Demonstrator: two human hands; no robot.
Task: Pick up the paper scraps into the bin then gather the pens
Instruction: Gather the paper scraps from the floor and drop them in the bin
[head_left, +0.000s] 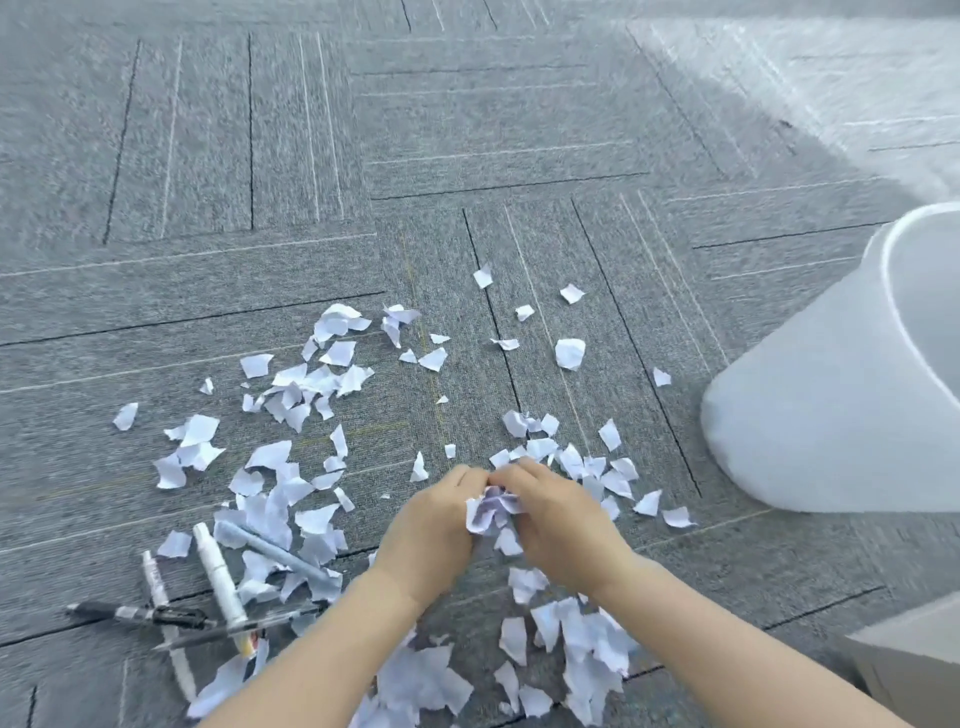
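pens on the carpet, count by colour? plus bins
White pens: 2
Blue-grey pens: 1
Black pens: 2
Bins: 1
Total: 6

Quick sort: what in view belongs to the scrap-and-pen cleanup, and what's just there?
In the job:
- paper scraps scattered on the floor
- bunch of scraps held between left hand and right hand
- white bin
- pens, lower left

Just there:
- grey carpet
- beige object, bottom right corner, unclear
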